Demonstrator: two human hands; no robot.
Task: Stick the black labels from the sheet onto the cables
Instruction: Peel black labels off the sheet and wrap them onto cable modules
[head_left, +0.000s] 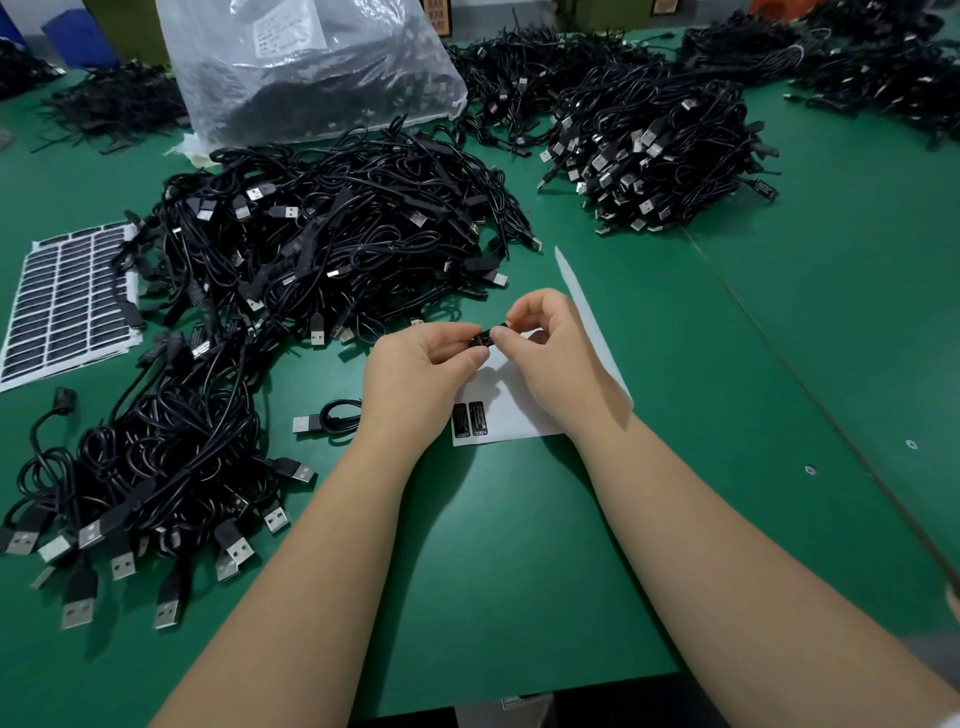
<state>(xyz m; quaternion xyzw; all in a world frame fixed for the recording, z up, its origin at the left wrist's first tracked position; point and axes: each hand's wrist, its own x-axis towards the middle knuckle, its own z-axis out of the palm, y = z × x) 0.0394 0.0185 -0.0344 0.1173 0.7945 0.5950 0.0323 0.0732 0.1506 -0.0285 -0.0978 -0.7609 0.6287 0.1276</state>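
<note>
Several big heaps of black cables cover the green table (519, 545): loose pile (332, 234) centre-left, a neater stack (660, 156) back right, a clear bag (306, 67) of more behind, and a bundle (130, 493) near left with plugs fanned toward the edge. Full label sheet (67, 301) lies far left, partly under the loose pile

Nearly used-up sheet (524, 410) sits under the hands, only two black labels (470, 420) left on it at the bottom-left corner. One loose cable (332, 415) with its plug lies just left of the left wrist; can't tell if it's the one being worked

Left hand (415, 379) and right hand (550, 353) meet above the sheet, both pinching one small black label (485, 339) between thumb and fingertips (498, 335). Grip is narrow and tight on both sides. Can't tell whether a cable runs inside the fold, it's hidden by the fingers

Step, my read: label lifted off the backing and being folded or wrapped, likely around a cable

Next move needs: the two sticky halves lined up square before pressing, then a firm squeeze along the fold so it sits flat. Risk: glue grabs early and the label goes on crooked

Then back to the sheet for the two remaining labels
</note>
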